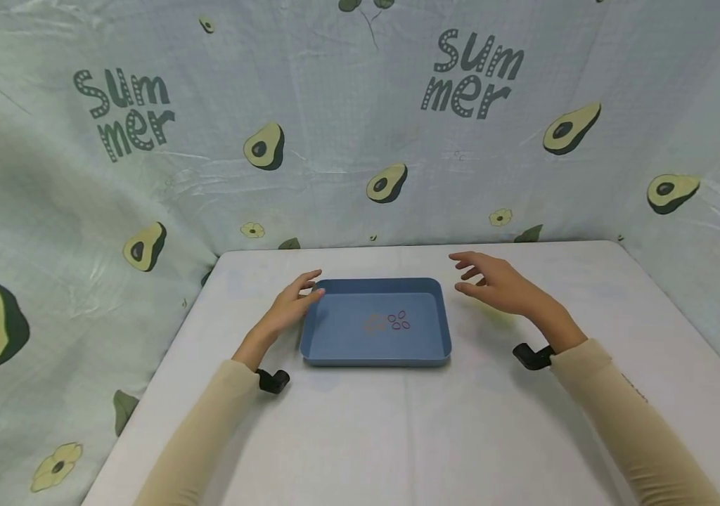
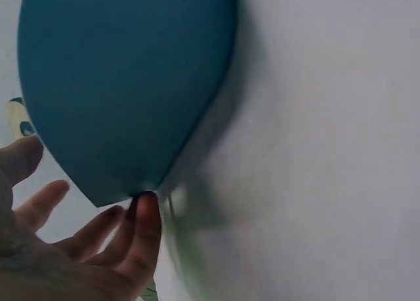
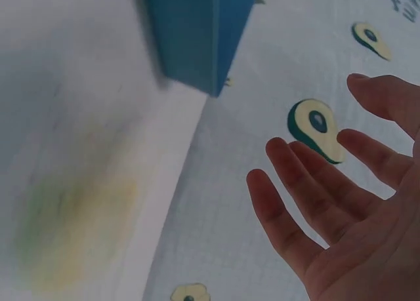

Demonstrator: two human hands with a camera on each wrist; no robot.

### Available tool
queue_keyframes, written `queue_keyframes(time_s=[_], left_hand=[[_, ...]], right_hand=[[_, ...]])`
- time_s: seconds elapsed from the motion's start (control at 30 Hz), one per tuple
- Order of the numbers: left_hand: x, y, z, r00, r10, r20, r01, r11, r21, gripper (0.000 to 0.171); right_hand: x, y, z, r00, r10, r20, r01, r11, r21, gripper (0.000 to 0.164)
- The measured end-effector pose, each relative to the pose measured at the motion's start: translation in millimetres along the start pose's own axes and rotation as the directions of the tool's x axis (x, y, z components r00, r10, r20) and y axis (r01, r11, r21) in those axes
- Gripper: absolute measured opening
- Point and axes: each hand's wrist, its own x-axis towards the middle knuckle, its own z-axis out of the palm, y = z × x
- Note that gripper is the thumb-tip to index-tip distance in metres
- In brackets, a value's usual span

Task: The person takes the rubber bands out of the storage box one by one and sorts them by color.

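A shallow blue rectangular tray (image 1: 347, 351) lies on the white table. Inside are several small thin red loops (image 1: 399, 320) beside faint orange ones (image 1: 374, 324), which look like rubber bands. My left hand (image 1: 289, 308) is at the tray's far left corner, its thumb (image 2: 23, 158) right at the rim. In the left wrist view, one fingertip (image 2: 149, 206) meets the tray's lower edge while other fingers stand apart from it. My right hand (image 1: 493, 282) hovers off the tray's right side, fingers loosely bent and spread, holding nothing.
The white table (image 1: 360, 436) extends in front of the tray and to both sides. Behind it and at the sides hangs a pale cloth (image 1: 322, 84) printed with avocados and lettering. A black camera mount (image 1: 273, 381) is on the left wrist, another (image 1: 532, 356) on the right.
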Motion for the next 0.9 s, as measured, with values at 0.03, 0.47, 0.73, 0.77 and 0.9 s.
queue_keyframes(time_s=[0.03,0.47,0.73,0.77,0.9], left_hand=[[-0.4,-0.4,0.8,1.000,-0.010,0.009,0.010,1.000,-0.006,0.059],[-0.3,-14.7,7.1,0.999,0.024,0.043,-0.019,0.995,-0.101,0.055],[-0.2,-16.9,9.1,0.998,0.020,0.053,-0.016,0.996,-0.091,0.051],[-0.2,-16.9,9.1,0.998,0.020,0.056,-0.015,0.995,-0.094,0.050],[-0.3,-16.3,9.3,0.997,0.003,0.078,0.005,0.994,-0.107,0.050]], right_hand=[[1.7,-1.5,1.5,1.000,-0.005,-0.007,0.005,1.000,0.018,0.058],[23.8,-16.4,24.9,0.999,-0.021,-0.046,0.030,0.978,0.207,0.044],[37.1,-22.1,39.9,0.999,-0.030,0.035,0.023,0.982,0.190,0.029],[39.3,-22.1,41.4,0.999,-0.034,0.041,0.025,0.982,0.187,0.028],[46.6,-21.8,44.0,0.997,-0.040,0.072,0.025,0.980,0.197,0.029]])
